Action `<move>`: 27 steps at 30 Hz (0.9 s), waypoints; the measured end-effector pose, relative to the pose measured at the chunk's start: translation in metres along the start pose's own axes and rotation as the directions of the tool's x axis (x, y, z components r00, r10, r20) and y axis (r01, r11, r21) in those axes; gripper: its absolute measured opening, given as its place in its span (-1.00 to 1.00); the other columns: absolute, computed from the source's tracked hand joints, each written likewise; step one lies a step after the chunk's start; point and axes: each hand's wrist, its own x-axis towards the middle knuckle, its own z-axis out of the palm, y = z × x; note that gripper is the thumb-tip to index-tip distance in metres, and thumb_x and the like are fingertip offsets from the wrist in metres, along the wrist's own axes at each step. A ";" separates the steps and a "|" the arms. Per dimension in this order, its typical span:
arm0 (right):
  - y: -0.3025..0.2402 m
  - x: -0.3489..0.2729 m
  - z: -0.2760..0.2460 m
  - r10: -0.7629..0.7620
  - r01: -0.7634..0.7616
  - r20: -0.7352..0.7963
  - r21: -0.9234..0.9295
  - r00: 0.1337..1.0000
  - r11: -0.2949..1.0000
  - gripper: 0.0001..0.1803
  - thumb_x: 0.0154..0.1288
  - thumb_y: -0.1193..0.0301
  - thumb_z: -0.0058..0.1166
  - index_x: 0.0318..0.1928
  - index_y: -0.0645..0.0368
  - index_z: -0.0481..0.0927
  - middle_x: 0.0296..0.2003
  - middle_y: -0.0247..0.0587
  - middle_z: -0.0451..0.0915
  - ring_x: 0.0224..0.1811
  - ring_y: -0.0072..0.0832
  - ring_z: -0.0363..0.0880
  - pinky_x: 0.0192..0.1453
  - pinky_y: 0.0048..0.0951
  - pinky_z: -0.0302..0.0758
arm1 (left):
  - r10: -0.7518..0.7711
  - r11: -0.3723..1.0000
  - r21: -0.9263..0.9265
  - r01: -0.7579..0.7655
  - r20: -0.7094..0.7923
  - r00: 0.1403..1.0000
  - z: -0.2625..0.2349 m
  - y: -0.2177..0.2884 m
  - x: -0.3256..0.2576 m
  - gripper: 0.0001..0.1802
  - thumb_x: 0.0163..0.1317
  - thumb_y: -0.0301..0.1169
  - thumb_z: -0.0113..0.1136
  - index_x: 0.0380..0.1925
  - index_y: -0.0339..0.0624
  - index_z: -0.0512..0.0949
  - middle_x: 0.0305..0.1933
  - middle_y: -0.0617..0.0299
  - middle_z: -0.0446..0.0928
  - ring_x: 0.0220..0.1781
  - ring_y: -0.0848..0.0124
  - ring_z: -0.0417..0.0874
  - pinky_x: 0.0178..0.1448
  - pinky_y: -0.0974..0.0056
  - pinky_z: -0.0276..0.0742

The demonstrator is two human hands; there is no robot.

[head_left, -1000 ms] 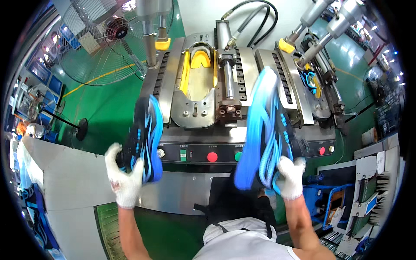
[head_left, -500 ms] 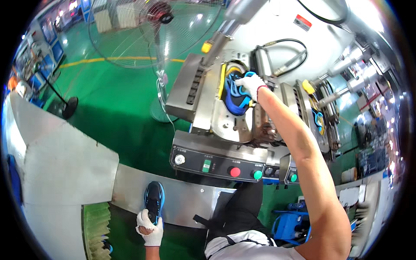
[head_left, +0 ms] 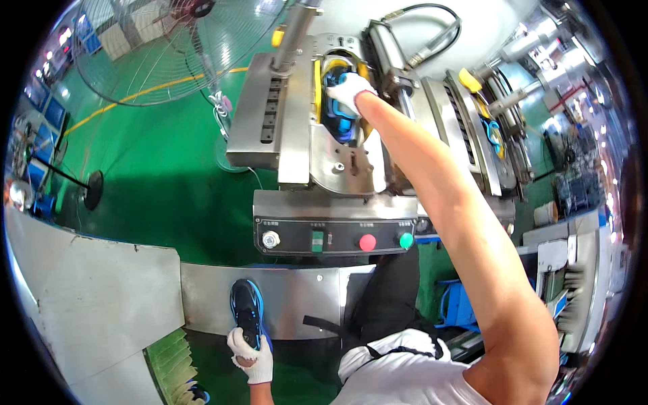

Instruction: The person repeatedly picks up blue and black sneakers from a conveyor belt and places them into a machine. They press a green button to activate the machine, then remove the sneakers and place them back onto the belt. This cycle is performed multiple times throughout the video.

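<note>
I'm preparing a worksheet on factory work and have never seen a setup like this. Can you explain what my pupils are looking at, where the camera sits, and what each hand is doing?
The picture comes from a wide fisheye camera worn on the person's head, looking down, so straight edges bend near the rim. Both hands wear white gloves. The right hand stretches forward into the yellow-edged opening of a grey metal press machine, pressing on a blue shoe seated there. The left hand is low by the body, its fingers around the heel of a second black and blue shoe, which lies against a steel shelf. Below the press is a control panel with red and green buttons. A large fan stands on the green floor.
</note>
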 end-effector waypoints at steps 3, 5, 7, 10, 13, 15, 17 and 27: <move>-0.003 -0.004 -0.017 -0.073 0.065 0.077 0.110 0.994 0.992 -0.24 0.23 -0.05 0.18 0.29 0.22 0.68 0.30 0.08 0.65 0.35 -0.03 0.64 0.42 -0.15 0.57 | -0.004 0.998 0.058 0.006 -0.037 0.999 0.000 0.001 -0.002 -0.27 0.13 -0.32 0.53 0.28 -0.12 0.40 0.33 0.00 0.45 0.27 -0.07 0.61 0.23 -0.21 0.54; 0.006 -0.038 -0.043 -0.152 0.157 -0.062 0.087 0.986 0.984 -0.24 0.26 -0.12 0.12 0.17 0.31 0.73 0.24 0.16 0.69 0.30 -0.08 0.68 0.39 -0.15 0.57 | 0.011 0.998 0.055 -0.009 -0.036 0.999 0.007 0.001 -0.002 -0.25 0.14 -0.32 0.54 0.30 -0.11 0.38 0.36 0.01 0.43 0.30 -0.07 0.59 0.25 -0.20 0.52; -0.001 -0.103 -0.080 -0.299 0.308 -0.074 0.203 0.951 0.929 -0.16 0.34 -0.16 0.09 0.28 0.40 0.59 0.06 0.21 0.74 0.15 0.04 0.73 0.30 -0.10 0.60 | -0.054 0.995 0.083 0.056 -0.023 0.998 0.003 0.005 -0.007 -0.22 0.15 -0.31 0.55 0.33 -0.11 0.36 0.39 0.01 0.40 0.34 -0.06 0.56 0.30 -0.18 0.51; 0.030 -0.223 -0.092 -0.516 0.560 -0.227 0.444 0.826 0.700 -0.22 0.46 0.00 0.15 0.43 0.37 0.42 0.28 0.34 0.57 0.33 0.06 0.59 0.44 -0.08 0.49 | -0.050 0.997 -0.068 0.048 -0.026 0.998 -0.004 0.004 -0.016 -0.14 0.14 -0.32 0.56 0.41 -0.10 0.32 0.43 -0.03 0.36 0.39 -0.06 0.53 0.38 -0.16 0.47; 0.120 -0.332 -0.066 -0.626 0.704 -0.328 0.250 0.708 0.665 -0.23 0.41 0.14 0.28 0.46 0.36 0.40 0.45 0.34 0.40 0.55 0.17 0.35 0.64 0.02 0.28 | 0.110 0.993 0.023 -0.114 0.152 0.982 -0.031 0.027 -0.010 -0.16 0.15 -0.27 0.52 0.42 -0.18 0.37 0.39 -0.11 0.39 0.43 -0.11 0.50 0.48 -0.12 0.40; 0.166 -0.366 -0.021 -0.665 0.719 -0.287 0.156 0.689 0.678 -0.13 0.32 0.17 0.36 0.49 0.37 0.33 0.49 0.35 0.33 0.59 0.22 0.28 0.69 0.09 0.20 | 0.260 0.956 0.081 -0.283 0.222 0.940 -0.037 0.031 0.004 -0.36 0.18 -0.31 0.47 0.26 -0.21 0.52 0.29 -0.12 0.48 0.37 -0.08 0.55 0.42 -0.10 0.45; 0.196 -0.367 0.027 -0.552 0.550 0.112 0.057 0.826 0.834 -0.05 0.23 0.19 0.36 0.51 0.38 0.25 0.53 0.32 0.26 0.61 0.19 0.25 0.73 0.16 0.07 | 0.554 0.777 0.191 -0.599 0.243 0.796 -0.037 0.024 0.027 -0.58 0.30 -0.21 0.42 0.06 -0.20 0.66 0.11 -0.11 0.60 0.14 -0.09 0.65 0.24 -0.05 0.57; 0.244 -0.473 0.044 -0.541 0.511 -0.151 0.600 0.828 0.615 0.27 0.14 -0.03 0.44 0.69 0.14 -0.01 0.65 0.33 0.03 0.69 0.34 -0.06 0.70 0.34 -0.12 | 0.885 0.453 -0.157 -0.877 0.197 0.422 -0.040 0.160 0.026 -0.81 0.41 -0.31 0.38 -0.14 -0.21 0.73 -0.14 -0.01 0.66 -0.12 0.05 0.69 -0.03 0.03 0.61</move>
